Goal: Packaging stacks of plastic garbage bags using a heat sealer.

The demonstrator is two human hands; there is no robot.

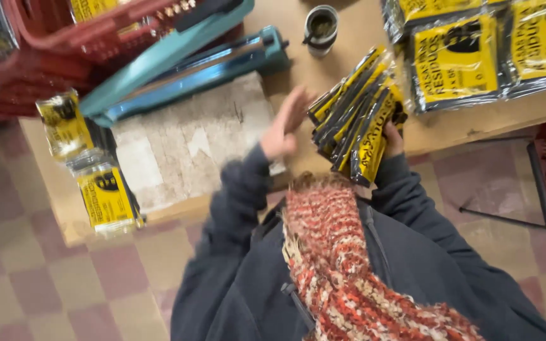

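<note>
On the brown tabletop (349, 38) at centre frame, the right hand (392, 140) clasps a fanned stack of yellow-and-black packets (356, 117); the left hand (285, 123) is spread flat beside it.

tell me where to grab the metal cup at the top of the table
Take the metal cup around its side wall, from the near side. It stands upright with its open mouth up and something dark inside, so a grip over the rim looks worse. The teal sealer crowds its left, so that side seems tighter.
</note>
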